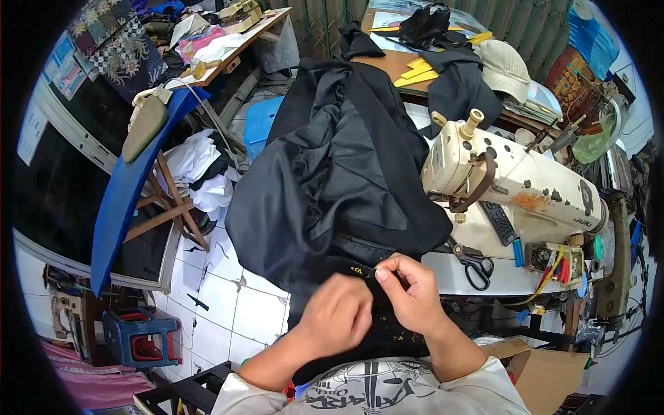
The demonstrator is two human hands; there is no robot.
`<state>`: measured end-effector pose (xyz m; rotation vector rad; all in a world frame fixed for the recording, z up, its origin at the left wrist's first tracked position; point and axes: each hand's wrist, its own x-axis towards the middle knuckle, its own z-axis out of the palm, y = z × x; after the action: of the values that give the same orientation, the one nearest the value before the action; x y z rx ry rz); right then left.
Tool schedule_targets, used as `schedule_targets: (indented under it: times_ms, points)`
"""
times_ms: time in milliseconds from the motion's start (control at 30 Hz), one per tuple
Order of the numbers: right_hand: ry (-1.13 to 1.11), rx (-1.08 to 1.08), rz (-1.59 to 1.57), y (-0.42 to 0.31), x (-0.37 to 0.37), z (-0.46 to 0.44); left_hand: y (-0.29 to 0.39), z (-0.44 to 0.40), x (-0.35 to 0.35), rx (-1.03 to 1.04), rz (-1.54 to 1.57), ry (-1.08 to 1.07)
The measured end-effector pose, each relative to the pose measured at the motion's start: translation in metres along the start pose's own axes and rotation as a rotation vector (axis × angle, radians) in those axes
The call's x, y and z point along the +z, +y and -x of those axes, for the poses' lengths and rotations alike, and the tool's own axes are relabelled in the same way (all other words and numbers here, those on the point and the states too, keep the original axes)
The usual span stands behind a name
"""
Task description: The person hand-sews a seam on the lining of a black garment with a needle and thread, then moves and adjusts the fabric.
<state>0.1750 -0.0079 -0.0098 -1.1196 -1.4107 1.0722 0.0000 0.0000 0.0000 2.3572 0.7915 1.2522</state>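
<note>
A large black garment (346,159) with its smooth lining showing spreads from the sewing table down over my lap. Over its lower edge, my left hand (339,312) is curled and blurred, and what its fingers hold, if anything, cannot be made out. Beside it, my right hand (413,290) pinches the edge of the black cloth between thumb and forefinger. Small yellow marks or threads show on the cloth near both hands. The cream sewing machine (515,176) stands right of the garment, and black scissors (476,266) lie below it.
Near the machine are a black remote (498,223) and a tray of small tools (553,265). A cap (503,69) and yellow strips (417,72) lie at the back. On the left stand a blue ironing board (124,200) and a stool (142,337).
</note>
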Motion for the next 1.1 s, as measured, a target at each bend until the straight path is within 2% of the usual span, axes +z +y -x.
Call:
schedule_targets:
  times_ms: [67,100,167,233,300,367,733,833,900,967,1033,1100]
  points:
    - [0.029,0.127,-0.162,0.005,0.0,-0.001,0.012,0.005,-0.008,0.092,0.279,-0.007]
    - [0.031,0.131,-0.201,0.004,0.007,0.0,0.02,0.005,-0.021,0.069,0.306,-0.017]
    - [-0.01,0.134,-0.235,0.002,0.009,0.002,0.014,-0.005,-0.032,0.078,0.24,-0.034]
    - [-0.016,0.115,-0.267,0.001,0.012,0.003,0.007,-0.005,-0.022,-0.037,-0.008,0.097]
    - [-0.013,0.094,-0.297,0.0,0.011,0.003,0.006,-0.008,-0.015,-0.128,-0.129,0.165]
    - [-0.06,0.073,-0.206,-0.003,0.008,0.003,0.005,-0.008,-0.012,-0.123,-0.15,0.158]
    - [0.023,-0.074,0.037,-0.014,0.012,0.001,0.001,-0.004,-0.005,-0.064,-0.313,0.112]
    - [0.025,-0.044,0.022,-0.011,0.012,0.002,0.002,-0.007,-0.005,-0.066,-0.298,0.084]
    - [0.026,-0.014,-0.008,-0.005,0.01,0.0,0.007,-0.003,-0.01,-0.083,0.0,0.039]
    - [0.061,0.107,-0.188,0.001,0.006,-0.001,0.02,0.004,-0.018,-0.033,0.258,0.033]
    - [0.027,0.138,-0.201,-0.002,0.004,0.001,0.022,0.003,-0.025,-0.003,0.295,0.041]
    - [0.004,0.128,-0.22,-0.003,0.004,0.001,0.009,-0.003,-0.024,0.04,0.137,0.017]
